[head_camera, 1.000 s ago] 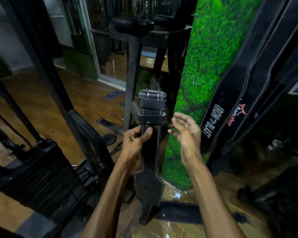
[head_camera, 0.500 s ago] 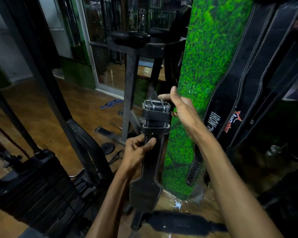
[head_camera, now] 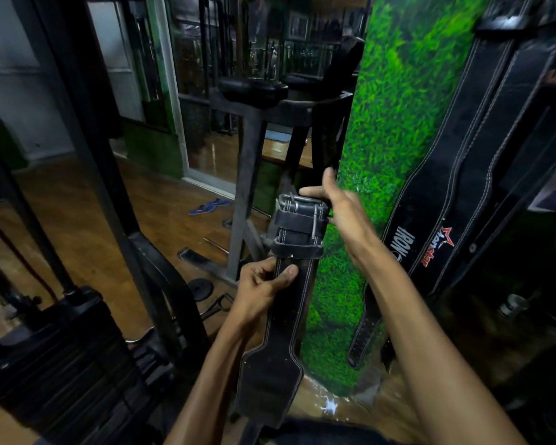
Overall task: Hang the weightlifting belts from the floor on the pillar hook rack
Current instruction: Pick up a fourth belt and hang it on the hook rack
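Far left: dark weight stack and machine frame over a brown wooden floor, with a blue sandal lying further back. Centre: black weightlifting belt held upright in the air, buckle topmost, wide padded part hanging low toward the bottom of the view, just beside the green pillar. Left hand clenched around the narrow strap below the buckle loops, thumb laid flat across the front face. Right hand at the buckle end, fingers curled over the metal frame from the far side, index finger stretched along its top edge; partly closed, gripping rather than resting. Right of the pillar corner: two hung belts already up, draped long and flat against the grass-print surface, one lettered IRON, the other marked with a red star logo. Hook rack itself near the top right, mostly cut off and too dark to make out clearly. Judged progress: partway, at least two belts hung, one in hand and not yet on a hook. Possibly another dark strap on the floor at the pillar's foot, too dim to confirm. Left to do: raise the buckle end and loop it over a free hook.
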`<state>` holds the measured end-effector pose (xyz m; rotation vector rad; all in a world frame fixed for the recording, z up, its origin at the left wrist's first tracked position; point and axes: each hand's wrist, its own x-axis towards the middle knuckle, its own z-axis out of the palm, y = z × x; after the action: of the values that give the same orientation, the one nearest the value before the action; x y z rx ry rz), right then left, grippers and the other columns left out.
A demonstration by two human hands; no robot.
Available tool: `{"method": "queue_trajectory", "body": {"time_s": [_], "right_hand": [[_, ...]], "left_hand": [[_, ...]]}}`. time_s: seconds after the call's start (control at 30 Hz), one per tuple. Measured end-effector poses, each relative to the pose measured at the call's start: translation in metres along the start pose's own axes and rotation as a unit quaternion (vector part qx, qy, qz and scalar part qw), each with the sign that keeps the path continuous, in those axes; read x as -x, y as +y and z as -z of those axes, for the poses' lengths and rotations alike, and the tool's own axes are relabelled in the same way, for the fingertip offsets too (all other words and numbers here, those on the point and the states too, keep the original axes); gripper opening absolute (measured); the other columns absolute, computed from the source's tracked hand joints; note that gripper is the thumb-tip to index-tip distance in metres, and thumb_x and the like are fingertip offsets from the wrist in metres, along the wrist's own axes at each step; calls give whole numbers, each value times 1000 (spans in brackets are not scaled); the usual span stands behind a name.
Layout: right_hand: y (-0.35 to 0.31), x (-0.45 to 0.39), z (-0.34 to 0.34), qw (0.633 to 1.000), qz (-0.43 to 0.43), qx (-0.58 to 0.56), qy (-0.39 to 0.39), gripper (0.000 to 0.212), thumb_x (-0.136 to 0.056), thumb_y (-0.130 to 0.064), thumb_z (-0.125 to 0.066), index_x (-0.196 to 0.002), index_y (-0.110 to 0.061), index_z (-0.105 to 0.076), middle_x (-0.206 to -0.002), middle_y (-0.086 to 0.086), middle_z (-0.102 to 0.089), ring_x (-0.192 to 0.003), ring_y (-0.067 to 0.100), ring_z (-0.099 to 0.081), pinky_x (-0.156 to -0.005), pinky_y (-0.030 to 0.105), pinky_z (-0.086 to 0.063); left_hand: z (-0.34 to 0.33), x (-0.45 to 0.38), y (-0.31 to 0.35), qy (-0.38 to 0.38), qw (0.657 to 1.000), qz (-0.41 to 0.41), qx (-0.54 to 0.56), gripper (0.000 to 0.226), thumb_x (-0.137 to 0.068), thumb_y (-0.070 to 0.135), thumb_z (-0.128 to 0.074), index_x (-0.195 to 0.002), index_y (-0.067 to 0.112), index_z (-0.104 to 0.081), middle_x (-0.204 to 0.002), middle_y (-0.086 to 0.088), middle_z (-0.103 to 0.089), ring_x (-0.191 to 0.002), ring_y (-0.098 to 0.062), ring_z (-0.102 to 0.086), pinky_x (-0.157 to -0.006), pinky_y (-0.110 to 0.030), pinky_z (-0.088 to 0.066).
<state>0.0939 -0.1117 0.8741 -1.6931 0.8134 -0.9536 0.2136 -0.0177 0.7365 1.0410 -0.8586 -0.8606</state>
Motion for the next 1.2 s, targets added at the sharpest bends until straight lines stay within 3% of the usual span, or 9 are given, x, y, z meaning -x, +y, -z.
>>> {"method": "queue_trajectory", "body": {"time_s": [0.17, 0.27, 0.33, 0.43, 0.63, 0.8, 0.9, 1.03, 1.2], "right_hand": [[-7, -4, -5, 995, 66, 65, -28, 62, -103, -62, -34, -102, -21, -81, -122, -4, -69, -112, 5, -64, -97, 24, -45], [-11, -4, -2, 995, 83, -62, -5, 61, -104, -56, -36, -79, -20, -79, -123, 2, -73, -119, 12, -64, -106, 36, -43], [-12, -6, 1, 986, 75, -150, 4, 66, -106, -52, -33, -66, -16, -71, -122, 6, -74, -122, 14, -64, -111, 45, -41], [-11, -5, 0, 989, 83, -107, 54, 59, -106, -46, -43, -61, -20, -70, -113, 1, -77, -117, 11, -66, -107, 46, -43], [5, -4, 2, 995, -83, 17, 49, 42, -97, -49, -62, -83, -14, -80, -92, 0, -81, -92, 13, -72, -85, 28, -53], [5, -7, -9, 988, 36, -6, 150, 40, -102, -36, -58, -73, -13, -74, -89, 22, -76, -75, 14, -64, -62, 10, -46], [5, -13, -15, 981, 74, 10, 180, 40, -102, -34, -59, -68, -19, -73, -85, 18, -77, -78, 18, -62, -71, 28, -47], [-1, -11, -27, 976, 88, 5, 197, 36, -101, -33, -62, -68, -22, -74, -80, 1, -79, -80, 16, -69, -82, 34, -52], [-11, -15, -38, 968, 91, 0, 233, 33, -100, -30, -64, -71, -21, -76, -81, -2, -79, -80, 9, -69, -80, 30, -51]], "left_hand": [[0, -4, -3, -11, 1000, -13, 16, 11, -91, 8, -73, -97, -1, -77, -100, -21, -74, -94, -27, -64, -86, -42, -52], [3, -5, -3, -1, 1000, -4, 20, 55, -83, 27, -84, -93, -21, -60, -94, -18, -63, -92, -30, -55, -82, -45, -44], [7, -8, -4, -7, 1000, 1, -7, 49, -85, 26, -82, -92, -19, -63, -94, -16, -63, -90, -28, -55, -80, -44, -45], [7, -8, -1, -16, 999, -8, -33, 22, -90, 14, -73, -98, -7, -75, -95, -17, -72, -90, -24, -63, -80, -37, -51], [17, -21, -11, -34, 999, -14, -17, 36, -86, 31, -81, -80, 0, -64, -86, -13, -55, -82, -27, -46, -75, -43, -36], [16, -23, 2, -60, 997, -27, -47, 12, -92, 6, -72, -81, 2, -74, -79, 3, -69, -76, -8, -59, -69, -24, -48], [20, -28, 3, -82, 995, -36, -40, 14, -92, 4, -70, -98, -6, -76, -92, 0, -77, -86, -8, -66, -81, -22, -54], [34, -38, 14, -94, 993, -27, -62, 20, -89, -8, -69, -71, -1, -70, -60, 20, -64, -58, 10, -53, -59, -7, -42], [64, -57, 63, -6, 994, -104, -14, 27, -81, 0, -76, -108, 0, -74, -89, -12, -75, -80, -16, -66, -75, -28, -54]]}}
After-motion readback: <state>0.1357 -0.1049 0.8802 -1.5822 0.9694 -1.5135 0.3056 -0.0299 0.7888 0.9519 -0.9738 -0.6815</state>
